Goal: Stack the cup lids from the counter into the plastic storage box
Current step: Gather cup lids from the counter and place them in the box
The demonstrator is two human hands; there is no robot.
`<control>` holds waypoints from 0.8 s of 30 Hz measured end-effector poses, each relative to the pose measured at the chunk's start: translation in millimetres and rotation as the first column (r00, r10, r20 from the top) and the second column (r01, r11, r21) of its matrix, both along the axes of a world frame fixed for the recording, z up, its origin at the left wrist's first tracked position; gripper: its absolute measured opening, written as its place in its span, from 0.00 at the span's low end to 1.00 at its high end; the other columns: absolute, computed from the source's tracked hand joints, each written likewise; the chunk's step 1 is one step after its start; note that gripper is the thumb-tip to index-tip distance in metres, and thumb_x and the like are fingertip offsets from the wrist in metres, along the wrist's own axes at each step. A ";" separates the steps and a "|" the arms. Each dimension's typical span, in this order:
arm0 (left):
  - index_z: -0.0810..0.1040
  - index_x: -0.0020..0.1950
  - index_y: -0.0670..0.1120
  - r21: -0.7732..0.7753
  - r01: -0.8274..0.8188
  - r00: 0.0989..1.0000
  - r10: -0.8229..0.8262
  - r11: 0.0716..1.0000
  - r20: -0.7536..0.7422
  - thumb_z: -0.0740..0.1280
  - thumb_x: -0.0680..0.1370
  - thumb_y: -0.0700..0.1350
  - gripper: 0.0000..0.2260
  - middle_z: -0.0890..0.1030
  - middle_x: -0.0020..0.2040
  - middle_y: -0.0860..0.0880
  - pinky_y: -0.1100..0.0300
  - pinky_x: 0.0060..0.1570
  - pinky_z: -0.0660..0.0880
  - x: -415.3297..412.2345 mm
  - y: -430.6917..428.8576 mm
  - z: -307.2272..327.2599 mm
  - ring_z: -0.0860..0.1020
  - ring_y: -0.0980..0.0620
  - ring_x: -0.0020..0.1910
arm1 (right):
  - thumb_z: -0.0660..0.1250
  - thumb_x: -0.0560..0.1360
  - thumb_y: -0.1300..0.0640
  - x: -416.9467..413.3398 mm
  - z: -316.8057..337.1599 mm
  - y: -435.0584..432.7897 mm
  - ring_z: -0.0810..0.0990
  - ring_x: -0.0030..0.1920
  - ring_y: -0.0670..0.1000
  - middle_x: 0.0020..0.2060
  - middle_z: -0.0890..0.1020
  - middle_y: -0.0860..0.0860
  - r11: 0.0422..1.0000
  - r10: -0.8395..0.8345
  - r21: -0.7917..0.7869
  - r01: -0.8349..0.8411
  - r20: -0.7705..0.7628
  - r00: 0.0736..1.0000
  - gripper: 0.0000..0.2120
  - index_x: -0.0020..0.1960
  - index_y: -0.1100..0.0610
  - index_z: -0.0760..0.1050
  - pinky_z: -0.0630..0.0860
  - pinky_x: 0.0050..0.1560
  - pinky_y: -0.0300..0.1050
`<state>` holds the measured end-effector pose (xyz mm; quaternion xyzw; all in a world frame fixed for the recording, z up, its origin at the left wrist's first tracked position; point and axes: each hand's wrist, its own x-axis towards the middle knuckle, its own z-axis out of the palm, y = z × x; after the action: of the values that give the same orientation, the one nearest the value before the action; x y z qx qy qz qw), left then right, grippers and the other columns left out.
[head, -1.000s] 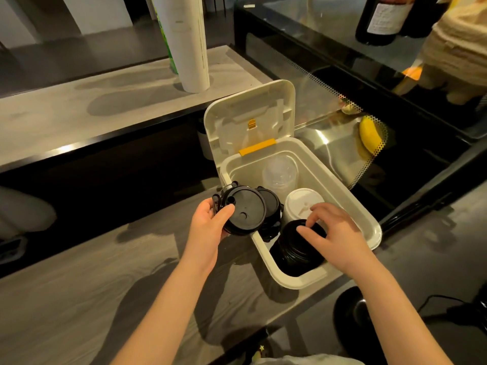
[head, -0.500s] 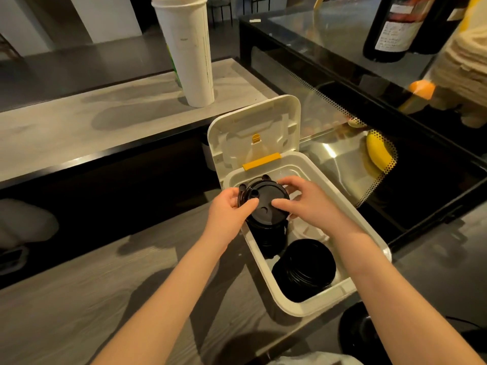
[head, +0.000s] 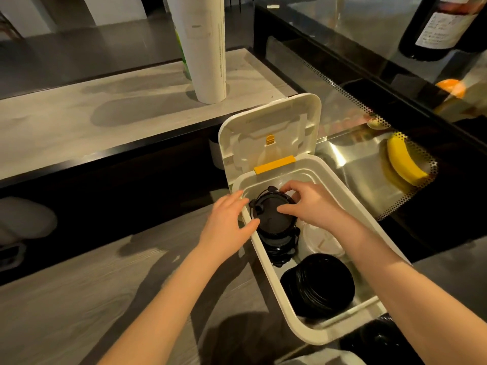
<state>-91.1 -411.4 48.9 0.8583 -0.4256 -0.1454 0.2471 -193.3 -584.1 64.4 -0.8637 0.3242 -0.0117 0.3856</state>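
Note:
A white plastic storage box (head: 266,262) stands open on the wooden counter, its lid (head: 271,127) tipped up at the back. Inside, at the left, rises a stack of black cup lids (head: 274,222). My left hand (head: 226,222) holds the stack's left edge, thumb against its rim. My right hand (head: 311,204) grips the top lid from the far right, fingers curled over it. White lids (head: 321,241) lie to the stack's right. Another black stack (head: 319,285) fills the box's near end.
A tall sleeve of white cups (head: 203,48) stands on the raised ledge (head: 105,122) behind. A glass display case (head: 369,83) with a banana (head: 403,162) runs along the right. Dark bottles (head: 442,25) stand on top of it. The wooden counter (head: 92,293) extends left.
Both hands brought the black lids from the box's left rim down onto the stack inside. My right hand left the near black stack and now grips the top lid.

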 end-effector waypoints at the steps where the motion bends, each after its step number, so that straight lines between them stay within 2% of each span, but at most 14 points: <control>1: 0.64 0.73 0.49 -0.009 -0.003 1.000 0.003 1.000 0.003 0.64 0.77 0.54 0.26 0.59 0.76 0.52 0.56 0.72 0.52 0.3 -0.3 -0.1 0.54 0.51 0.75 | 0.73 0.69 0.52 -0.9 0.7 0.5 0.77 0.41 0.50 0.39 0.77 0.48 0.998 0.032 -0.050 -0.034 -0.041 0.999 0.19 0.59 0.48 0.76 0.77 0.45 0.46; 5: 0.65 0.73 0.49 -0.045 -0.014 1.000 0.014 0.999 -0.006 0.65 0.77 0.54 0.26 0.60 0.75 0.53 0.60 0.71 0.53 -0.3 -0.9 -1.6 0.56 0.53 0.74 | 0.70 0.71 0.46 -10.3 -5.8 7.8 0.78 0.53 0.52 0.52 0.81 0.48 0.933 0.126 -0.293 -0.207 -0.272 0.954 0.21 0.63 0.45 0.75 0.76 0.51 0.46; 7: 0.65 0.73 0.49 -0.055 -0.016 1.000 0.015 0.998 -0.010 0.65 0.77 0.53 0.26 0.60 0.75 0.53 0.60 0.71 0.53 -0.9 -0.8 -2.8 0.56 0.53 0.74 | 0.67 0.73 0.48 -13.0 -10.5 11.5 0.77 0.56 0.52 0.54 0.80 0.48 0.881 0.127 -0.400 -0.253 -0.317 0.940 0.19 0.63 0.46 0.74 0.75 0.51 0.45; 9: 0.65 0.73 0.49 -0.058 -0.022 1.000 0.021 0.998 -0.018 0.65 0.77 0.53 0.26 0.60 0.75 0.54 0.59 0.71 0.54 -0.8 -0.9 -3.5 0.56 0.53 0.74 | 0.66 0.73 0.49 -13.9 -9.0 10.4 0.77 0.54 0.51 0.51 0.81 0.47 0.859 0.159 -0.411 -0.305 -0.353 0.922 0.17 0.62 0.46 0.76 0.72 0.46 0.42; 12: 0.65 0.73 0.49 -0.054 -0.026 0.999 0.025 0.998 -0.020 0.65 0.77 0.54 0.26 0.60 0.75 0.54 0.59 0.71 0.54 -1.1 -0.7 -3.7 0.56 0.53 0.74 | 0.68 0.72 0.49 -15.4 3.0 1.8 0.77 0.51 0.49 0.46 0.78 0.45 0.883 0.177 -0.340 -0.322 -0.395 0.901 0.14 0.58 0.46 0.78 0.69 0.42 0.40; 15: 0.65 0.73 0.49 -0.044 -0.024 0.999 0.023 0.999 -0.026 0.64 0.77 0.53 0.25 0.59 0.76 0.54 0.58 0.71 0.54 -2.1 -0.3 -2.4 0.56 0.53 0.74 | 0.68 0.72 0.47 -18.7 6.4 -0.9 0.76 0.53 0.49 0.51 0.78 0.46 0.886 0.150 -0.356 -0.296 -0.385 0.911 0.18 0.61 0.46 0.75 0.71 0.45 0.42; 20: 0.63 0.74 0.48 -0.011 0.006 1.000 -0.006 1.000 0.013 0.63 0.78 0.54 0.26 0.59 0.76 0.52 0.56 0.72 0.53 -3.8 4.3 5.3 0.54 0.51 0.75 | 0.66 0.74 0.47 -17.9 14.2 12.0 0.75 0.53 0.48 0.52 0.78 0.46 0.913 0.124 -0.355 -0.199 -0.224 0.967 0.17 0.61 0.49 0.74 0.68 0.46 0.40; 24: 0.62 0.74 0.48 0.039 -0.036 0.996 0.033 0.999 0.078 0.61 0.78 0.55 0.26 0.58 0.76 0.49 0.54 0.72 0.52 0.1 25.1 18.4 0.52 0.50 0.76 | 0.64 0.75 0.48 -5.9 21.3 32.4 0.76 0.55 0.49 0.54 0.79 0.47 0.895 0.166 -0.393 -0.211 -0.147 0.975 0.17 0.63 0.50 0.73 0.73 0.50 0.43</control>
<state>-91.0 -386.3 67.3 0.8753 -0.4169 -0.1163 0.2157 -199.3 -551.8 85.8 -0.9516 0.2501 0.0059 0.1788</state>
